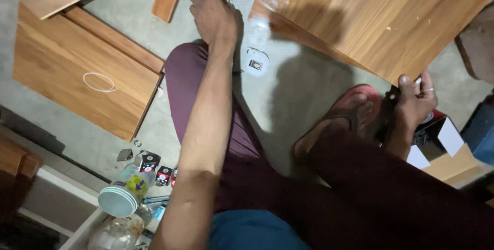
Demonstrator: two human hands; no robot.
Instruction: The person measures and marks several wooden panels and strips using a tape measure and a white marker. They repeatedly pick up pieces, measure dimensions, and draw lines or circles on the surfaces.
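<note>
Large wooden panel [370, 18]: held tilted above the concrete floor [288, 95], filling the upper right of the view; its lower corner points down toward the person's foot.
Right hand [414, 101]: clasped on the panel's lower corner, thumb on the top face, fingers curled underneath; a ring shows on one finger.
Left hand [213, 16]: laid against the panel's left edge, knuckles up; whether the fingers close round the edge cannot be told, since they are hidden.
Doing it well: my judgement is that both hands should bear the weight evenly, keeping the corner clear of the toes below it and the panel's face off the gritty floor.
Sandal [345, 113]: red, on the foot just below the panel's corner.
Small round fitting [256, 62]: on the floor beneath the panel's left edge, near the left wrist.
Other boards [85, 75]: flat on the floor well left of the panel, one marked with a white oval.
Plastic jar [126, 191]: on its side far below-left of the panel, among small hardware pieces.
Dark box [437, 137]: just under the right hand.
</note>
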